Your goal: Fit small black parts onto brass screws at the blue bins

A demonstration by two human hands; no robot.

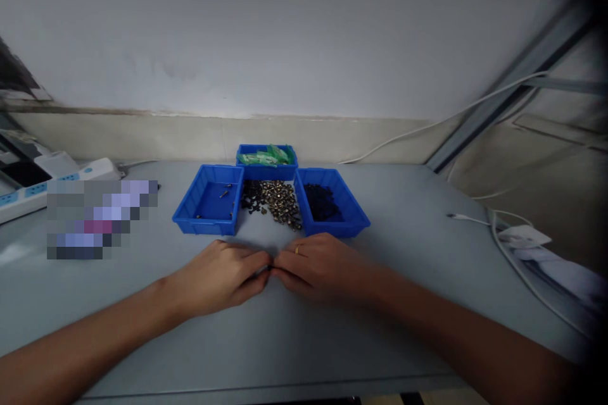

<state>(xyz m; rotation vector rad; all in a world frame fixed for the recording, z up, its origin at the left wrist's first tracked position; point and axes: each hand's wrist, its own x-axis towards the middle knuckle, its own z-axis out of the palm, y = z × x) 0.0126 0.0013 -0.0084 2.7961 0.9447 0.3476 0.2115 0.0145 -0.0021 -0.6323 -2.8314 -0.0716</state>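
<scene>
My left hand (223,275) and my right hand (323,266) rest on the grey table (408,278), fingertips pinched together and meeting at the middle. Something tiny sits between the fingertips; I cannot make it out. A ring shows on my right hand. Just beyond the hands lies a loose pile of small brass and black parts (275,201) on the table. The left blue tray (209,209) holds a few small brass pieces. The right blue tray (332,209) holds dark blue parts. A third blue tray (266,163) behind them holds green pieces.
A white power strip (52,183) lies at the far left beside a blurred patch. White cables (503,234) and a white bundle (546,253) run along the table's right edge. A pale wall stands behind the table.
</scene>
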